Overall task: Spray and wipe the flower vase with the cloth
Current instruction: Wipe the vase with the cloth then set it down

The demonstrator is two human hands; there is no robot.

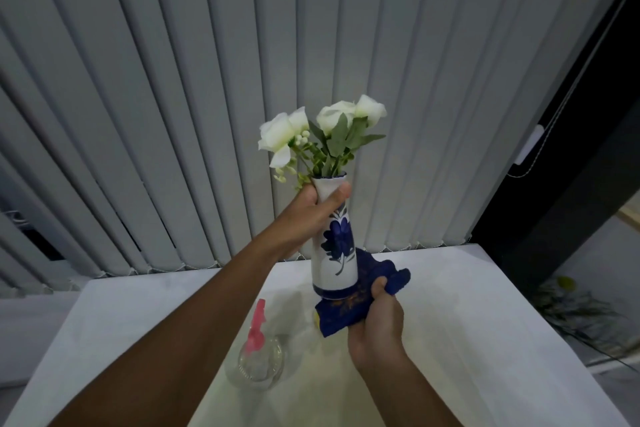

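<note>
Left grip (311,208) wraps tight around the neck of the flower vase (334,253), thumb pressed just under the rim, holding it up at the centre of the frame and tilted a little to the left, clear of the tabletop (450,305). Right grip (377,322), lower right of centre, clutches the blue cloth (349,308) and presses it against the vase's foot and lower right side, the fabric bunching out past the fingers. White flowers (322,128) with green leaves fan out of the mouth. Down at the lower middle, left of the cloth, a clear spray bottle (256,357) with a pink trigger head stands on the white tabletop, apart from both hands. Grey vertical blinds (207,80) fill the background.
</note>
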